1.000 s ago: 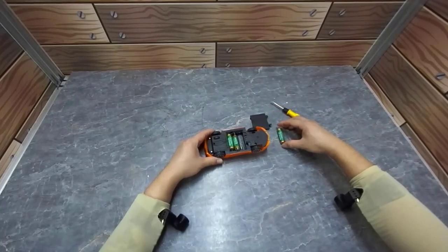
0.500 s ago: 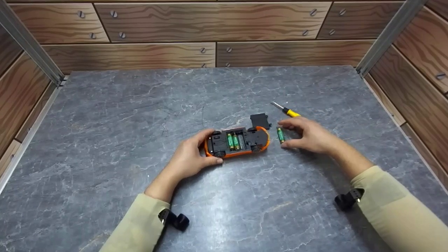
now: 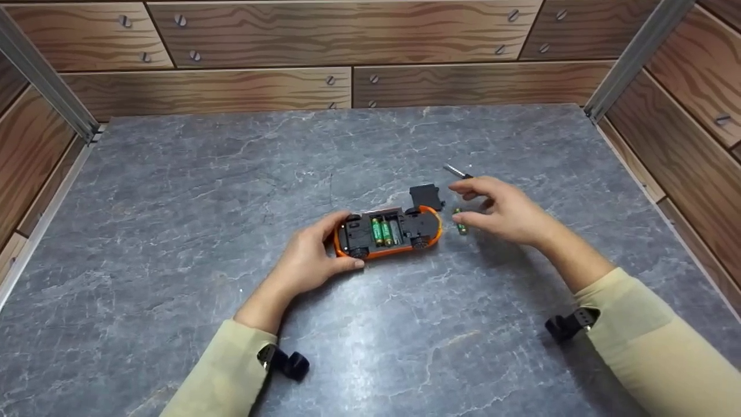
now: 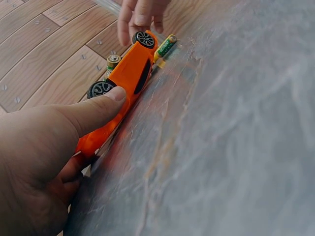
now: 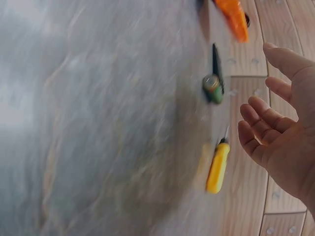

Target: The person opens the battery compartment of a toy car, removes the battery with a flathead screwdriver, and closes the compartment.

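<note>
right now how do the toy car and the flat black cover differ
The toy car is larger than the flat black cover. The toy car shows orange bodywork, the flat black cover none. The left hand grips the toy car; the flat black cover lies untouched. Both show black surfaces.
</note>
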The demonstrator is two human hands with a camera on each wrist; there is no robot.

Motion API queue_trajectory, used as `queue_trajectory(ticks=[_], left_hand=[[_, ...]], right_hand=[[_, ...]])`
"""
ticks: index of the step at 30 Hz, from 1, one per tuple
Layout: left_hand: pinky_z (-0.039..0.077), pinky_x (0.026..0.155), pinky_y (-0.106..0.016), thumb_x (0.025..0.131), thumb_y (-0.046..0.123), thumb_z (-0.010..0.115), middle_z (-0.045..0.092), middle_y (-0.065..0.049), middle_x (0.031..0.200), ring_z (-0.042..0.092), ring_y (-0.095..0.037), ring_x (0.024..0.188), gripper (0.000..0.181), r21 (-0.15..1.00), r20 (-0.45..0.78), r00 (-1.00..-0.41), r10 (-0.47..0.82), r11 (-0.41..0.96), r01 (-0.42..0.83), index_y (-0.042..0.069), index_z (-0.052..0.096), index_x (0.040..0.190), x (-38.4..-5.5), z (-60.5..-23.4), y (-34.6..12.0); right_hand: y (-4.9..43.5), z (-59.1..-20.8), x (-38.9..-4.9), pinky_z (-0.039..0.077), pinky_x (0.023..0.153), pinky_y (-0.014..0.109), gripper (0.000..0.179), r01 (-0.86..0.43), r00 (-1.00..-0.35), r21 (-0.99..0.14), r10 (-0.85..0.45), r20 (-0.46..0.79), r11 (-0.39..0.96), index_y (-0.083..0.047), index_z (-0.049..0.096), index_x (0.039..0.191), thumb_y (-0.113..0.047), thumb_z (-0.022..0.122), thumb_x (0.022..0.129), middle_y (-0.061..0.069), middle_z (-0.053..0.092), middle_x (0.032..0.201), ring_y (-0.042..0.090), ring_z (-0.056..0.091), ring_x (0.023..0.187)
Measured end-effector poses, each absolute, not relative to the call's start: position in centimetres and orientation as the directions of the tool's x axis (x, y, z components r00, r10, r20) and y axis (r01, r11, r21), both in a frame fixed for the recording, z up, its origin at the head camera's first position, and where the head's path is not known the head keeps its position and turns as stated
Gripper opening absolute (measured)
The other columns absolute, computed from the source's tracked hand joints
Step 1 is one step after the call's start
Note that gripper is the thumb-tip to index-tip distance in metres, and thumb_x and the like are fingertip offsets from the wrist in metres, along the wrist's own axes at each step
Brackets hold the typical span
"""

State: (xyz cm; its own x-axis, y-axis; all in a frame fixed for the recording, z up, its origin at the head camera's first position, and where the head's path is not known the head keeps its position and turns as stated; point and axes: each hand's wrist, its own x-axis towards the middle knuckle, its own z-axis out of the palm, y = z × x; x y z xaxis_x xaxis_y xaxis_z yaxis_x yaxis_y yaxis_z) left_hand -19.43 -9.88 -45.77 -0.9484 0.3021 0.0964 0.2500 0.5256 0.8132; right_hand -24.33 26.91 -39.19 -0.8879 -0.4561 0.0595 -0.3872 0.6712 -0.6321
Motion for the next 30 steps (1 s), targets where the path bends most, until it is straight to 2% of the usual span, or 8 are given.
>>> queue_trajectory(ticks=[9, 14, 18, 22, 25, 30], left_hand=[[0.038, 0.121, -0.043, 0.077, 0.032, 0.097, 0.063, -0.004, 0.149, 0.056, -0.024, 0.137, 0.092, 0.814, 0.098, -0.949, 0.298, 0.525, 0.249, 0.016, 0.053, 0.156, -19.4, -45.8, -10.0], [0.038, 0.121, -0.044, 0.077, 0.032, 0.098, 0.062, -0.006, 0.150, 0.055, -0.026, 0.138, 0.093, 0.810, 0.103, -0.948, 0.302, 0.527, 0.256, 0.015, 0.053, 0.156, -19.4, -45.8, -9.9], [0.038, 0.121, -0.044, 0.077, 0.031, 0.098, 0.062, -0.006, 0.150, 0.055, -0.025, 0.138, 0.092, 0.813, 0.109, -0.946, 0.307, 0.520, 0.262, 0.014, 0.053, 0.156, -19.4, -45.7, -9.9], [0.038, 0.121, -0.043, 0.077, 0.030, 0.097, 0.062, -0.006, 0.150, 0.055, -0.024, 0.138, 0.092, 0.816, 0.111, -0.945, 0.309, 0.515, 0.264, 0.014, 0.053, 0.156, -19.4, -45.8, -9.9], [0.038, 0.121, -0.043, 0.078, 0.031, 0.097, 0.062, -0.006, 0.150, 0.056, -0.024, 0.138, 0.092, 0.814, 0.109, -0.944, 0.311, 0.517, 0.264, 0.014, 0.053, 0.156, -19.4, -45.8, -10.0], [0.038, 0.121, -0.043, 0.078, 0.032, 0.097, 0.061, -0.006, 0.150, 0.055, -0.024, 0.138, 0.092, 0.811, 0.109, -0.943, 0.314, 0.521, 0.267, 0.014, 0.053, 0.156, -19.5, -45.8, -10.0]], right_hand=[[24.1, -37.9, -24.0, 0.053, 0.102, 0.056, 0.057, -0.481, -0.843, -0.589, -0.528, 0.106, 0.649, -0.010, 0.063, 0.145, -0.031, 0.082, 0.096, 0.014, 0.064, 0.141, 0.032, 0.059, 0.126], [22.6, -37.8, -24.0, 0.053, 0.101, 0.057, 0.056, -0.516, -0.823, -0.582, -0.553, 0.131, 0.629, -0.010, 0.066, 0.143, -0.029, 0.084, 0.093, 0.011, 0.065, 0.139, 0.034, 0.060, 0.127], [21.5, -37.6, -24.0, 0.050, 0.105, 0.057, 0.055, -0.514, -0.817, -0.582, -0.565, 0.111, 0.630, -0.010, 0.067, 0.142, -0.027, 0.084, 0.093, 0.010, 0.065, 0.139, 0.035, 0.059, 0.128], [20.5, -37.4, -23.9, 0.047, 0.112, 0.054, 0.057, -0.507, -0.816, -0.562, -0.573, 0.070, 0.654, -0.014, 0.066, 0.144, -0.034, 0.083, 0.094, 0.009, 0.061, 0.145, 0.032, 0.057, 0.133], [19.9, -37.4, -23.8, 0.046, 0.112, 0.053, 0.057, -0.524, -0.804, -0.546, -0.591, 0.065, 0.654, -0.014, 0.066, 0.144, -0.037, 0.082, 0.094, 0.008, 0.061, 0.146, 0.030, 0.056, 0.134], [19.2, -38.0, -23.8, 0.048, 0.110, 0.053, 0.053, -0.567, -0.770, -0.549, -0.632, 0.090, 0.613, -0.011, 0.069, 0.139, -0.033, 0.084, 0.093, 0.008, 0.063, 0.142, 0.031, 0.058, 0.131]])
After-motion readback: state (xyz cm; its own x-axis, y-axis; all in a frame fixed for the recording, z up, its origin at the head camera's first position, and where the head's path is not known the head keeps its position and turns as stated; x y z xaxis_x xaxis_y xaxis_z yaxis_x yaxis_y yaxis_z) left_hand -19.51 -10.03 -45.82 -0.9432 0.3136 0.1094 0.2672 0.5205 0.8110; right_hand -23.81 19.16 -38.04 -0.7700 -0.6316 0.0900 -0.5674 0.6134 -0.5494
